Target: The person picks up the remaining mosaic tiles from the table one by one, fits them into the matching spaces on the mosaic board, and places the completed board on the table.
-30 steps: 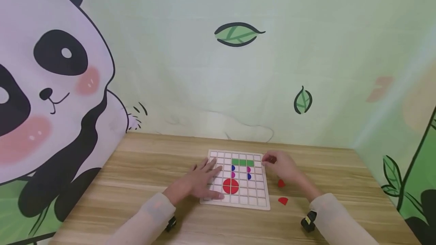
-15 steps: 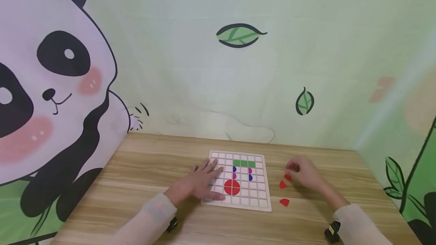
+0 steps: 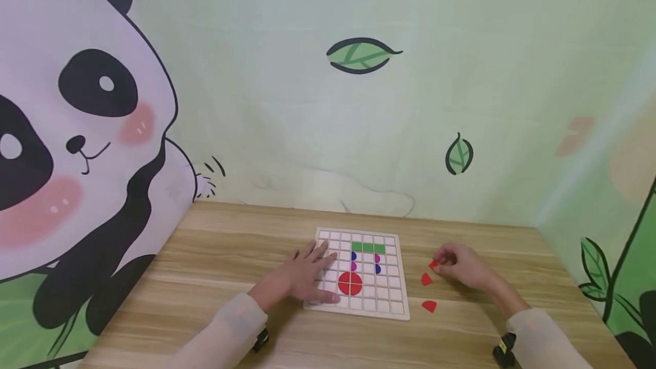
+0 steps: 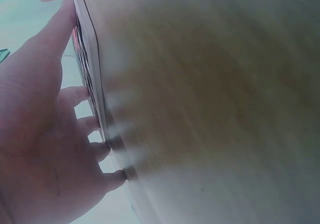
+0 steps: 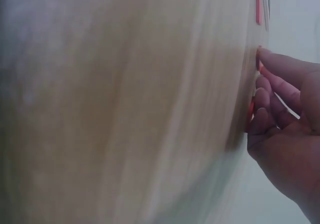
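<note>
A white grid board (image 3: 381, 313) lies on the wooden table. My left hand (image 3: 307, 274) rests on its left side with the fingers spread, also seen at the board's edge in the left wrist view. On the board are a green strip (image 3: 368, 247), small blue and pink half-circles (image 3: 378, 258) and a red circle (image 3: 350, 283) divided in quarters. Right of the board, my right hand (image 3: 463, 265) pinches a red quarter-circle piece (image 3: 433, 265) between thumb and fingers at the table surface. Two more red quarter-circle pieces (image 3: 427, 279) lie nearby, apart from each other.
The wooden table (image 3: 230, 255) reaches back to a pale green backdrop (image 3: 287, 130) with a large panda drawing (image 3: 97, 147) on the left. Black wrist cameras (image 3: 504, 351) sit under both sleeves.
My right hand has moved from the board's right edge out to the red pieces, and its fingers have closed on one. My left hand stays on the board.
</note>
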The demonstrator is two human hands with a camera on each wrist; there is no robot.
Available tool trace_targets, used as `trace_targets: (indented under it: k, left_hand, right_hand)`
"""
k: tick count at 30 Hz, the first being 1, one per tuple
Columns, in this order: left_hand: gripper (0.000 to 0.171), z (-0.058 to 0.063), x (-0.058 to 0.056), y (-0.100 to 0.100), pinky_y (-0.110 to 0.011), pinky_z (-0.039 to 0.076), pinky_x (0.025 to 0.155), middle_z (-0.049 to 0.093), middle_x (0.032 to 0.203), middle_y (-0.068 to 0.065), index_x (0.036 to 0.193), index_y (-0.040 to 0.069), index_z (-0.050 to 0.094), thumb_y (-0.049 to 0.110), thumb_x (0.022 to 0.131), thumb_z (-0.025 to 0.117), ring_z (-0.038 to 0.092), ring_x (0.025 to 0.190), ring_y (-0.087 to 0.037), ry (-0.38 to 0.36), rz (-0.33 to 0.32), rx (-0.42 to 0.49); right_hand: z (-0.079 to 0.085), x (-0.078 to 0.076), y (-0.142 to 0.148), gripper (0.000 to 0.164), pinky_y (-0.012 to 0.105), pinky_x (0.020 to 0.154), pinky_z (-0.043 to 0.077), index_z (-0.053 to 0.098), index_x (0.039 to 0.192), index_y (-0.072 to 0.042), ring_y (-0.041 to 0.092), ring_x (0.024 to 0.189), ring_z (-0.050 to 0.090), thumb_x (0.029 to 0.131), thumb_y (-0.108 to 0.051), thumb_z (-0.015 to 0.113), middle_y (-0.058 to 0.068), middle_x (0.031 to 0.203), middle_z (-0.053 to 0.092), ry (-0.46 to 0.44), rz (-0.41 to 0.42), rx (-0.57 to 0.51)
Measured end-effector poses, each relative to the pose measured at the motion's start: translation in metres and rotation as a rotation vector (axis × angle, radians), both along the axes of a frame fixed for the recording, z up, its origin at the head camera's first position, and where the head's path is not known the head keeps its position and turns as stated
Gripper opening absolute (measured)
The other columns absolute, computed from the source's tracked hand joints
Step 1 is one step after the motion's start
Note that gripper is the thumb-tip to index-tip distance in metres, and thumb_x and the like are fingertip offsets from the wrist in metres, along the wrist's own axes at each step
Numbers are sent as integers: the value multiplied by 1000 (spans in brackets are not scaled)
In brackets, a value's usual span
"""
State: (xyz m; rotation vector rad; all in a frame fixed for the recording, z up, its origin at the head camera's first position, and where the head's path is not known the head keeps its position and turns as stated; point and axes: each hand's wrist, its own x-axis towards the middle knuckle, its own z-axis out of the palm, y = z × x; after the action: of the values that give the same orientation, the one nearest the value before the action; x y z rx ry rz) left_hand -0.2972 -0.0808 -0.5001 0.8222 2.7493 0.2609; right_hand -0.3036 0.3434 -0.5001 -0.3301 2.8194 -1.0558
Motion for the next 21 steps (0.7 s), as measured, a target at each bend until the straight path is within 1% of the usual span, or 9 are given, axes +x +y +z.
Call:
trace_targets:
  k: [5, 8, 11, 14, 17, 21]
  left_hand:
    - [107, -3, 0, 7, -66, 14, 126, 8, 179, -9, 171, 24, 25, 84, 88, 59, 4, 163, -39, 1, -17, -2]
    - [108, -3, 0, 10, -68, 15, 126, 7, 179, -10, 171, 23, 24, 84, 88, 59, 4, 163, -40, 2, -33, 1]
    - [109, -2, -2, 9, -69, 16, 125, 8, 179, -11, 171, 22, 25, 83, 88, 60, 4, 163, -41, 12, -33, 4]
    - [108, -2, -3, 6, -70, 16, 125, 8, 179, -10, 170, 23, 26, 83, 88, 62, 4, 163, -41, 20, -16, 2]
    - [108, -3, -4, 2, -70, 14, 125, 8, 179, -9, 170, 23, 26, 82, 87, 63, 3, 163, -41, 14, -1, 5]
    - [108, -3, -2, 2, -71, 14, 124, 9, 178, -10, 170, 22, 27, 81, 87, 64, 4, 163, -41, 4, -9, 22]
  right_hand:
    - [-3, 5, 11, 22, 30, 74, 49, 68, 112, 0, 23, 91, 56, 96, -10, 78, 7, 99, 64, -52, -25, -62]
    - [-4, 7, 15, 22, 29, 75, 49, 68, 114, -1, 23, 92, 55, 97, -12, 78, 7, 99, 63, -77, -34, -70]
    - [-4, 4, 15, 22, 30, 75, 49, 68, 112, -2, 23, 91, 55, 97, -13, 78, 7, 98, 63, -73, -36, -74]
    - [-5, -1, 12, 21, 32, 77, 49, 69, 111, -3, 24, 91, 56, 97, -15, 79, 7, 98, 64, -67, -35, -80]
    - [-7, -6, 9, 21, 33, 79, 49, 69, 112, -5, 23, 93, 56, 97, -16, 79, 6, 99, 64, -75, -30, -78]
    - [-10, -8, 10, 21, 32, 79, 50, 69, 111, -3, 23, 93, 56, 96, -13, 79, 6, 98, 64, -66, -27, -81]
